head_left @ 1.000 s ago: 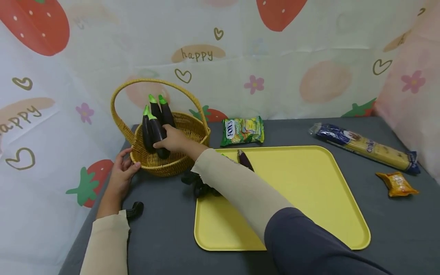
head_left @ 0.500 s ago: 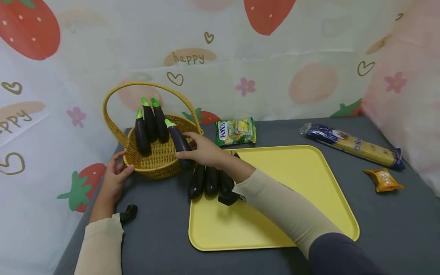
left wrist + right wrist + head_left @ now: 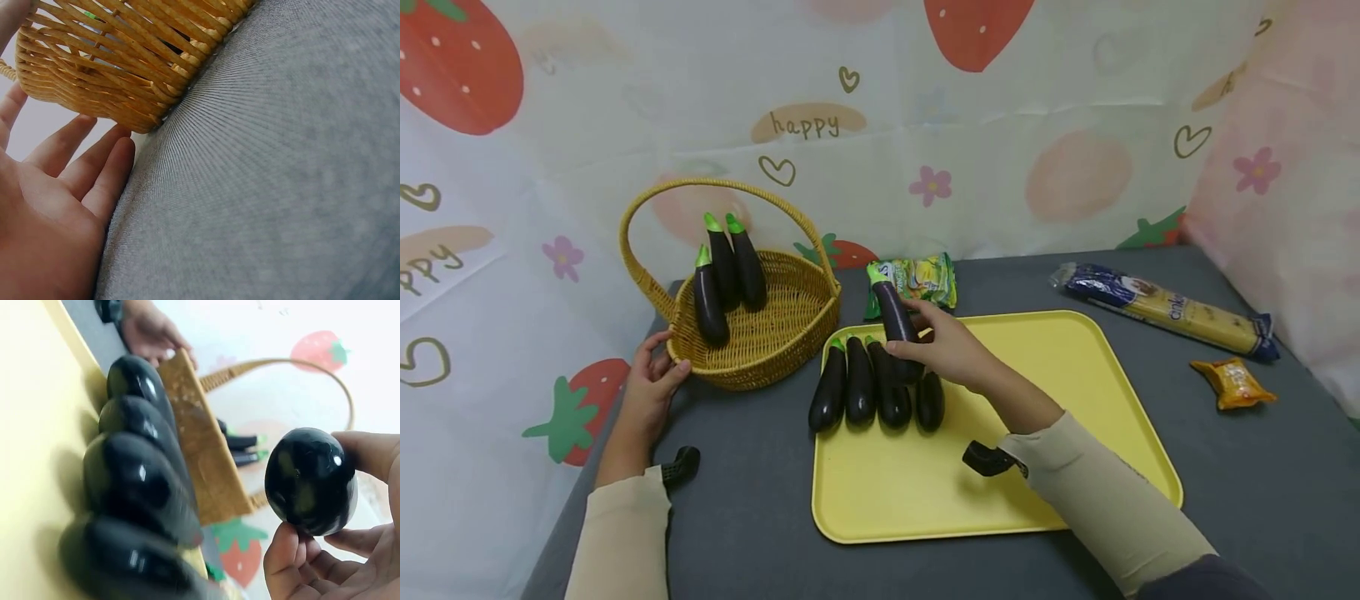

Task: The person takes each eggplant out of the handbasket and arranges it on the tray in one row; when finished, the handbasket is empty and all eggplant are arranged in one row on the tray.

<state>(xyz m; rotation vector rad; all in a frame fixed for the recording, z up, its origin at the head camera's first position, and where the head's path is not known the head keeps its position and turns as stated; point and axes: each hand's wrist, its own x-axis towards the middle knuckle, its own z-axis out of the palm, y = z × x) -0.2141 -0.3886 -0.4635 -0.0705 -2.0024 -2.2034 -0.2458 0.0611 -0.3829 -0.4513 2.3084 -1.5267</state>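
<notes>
My right hand [image 3: 951,346] grips a dark purple eggplant [image 3: 895,317] with a green cap, held over the yellow tray [image 3: 1075,400]. In the right wrist view its rounded end [image 3: 309,481] sits between thumb and fingers. Several more eggplants [image 3: 859,387] lie side by side along the tray's left part. My left hand [image 3: 655,383] holds the near left side of a wicker basket [image 3: 760,367], thumb at the rim. From the left wrist view, its fingers [image 3: 81,150] lie against the woven wall. Inside the basket, 3 eggplants [image 3: 709,300] lean against the far left side.
The basket's tall handle [image 3: 805,225] arches over it. Behind the tray lies a green FOX'S candy bag [image 3: 932,282]. A long blue and yellow pasta packet [image 3: 1165,308] and a small orange packet [image 3: 1234,383] lie at the right. A printed cloth hangs behind the grey table [image 3: 752,500].
My right hand has lifted an eggplant out of the basket and carried it right, over the tray. The left hand has stayed at the basket.
</notes>
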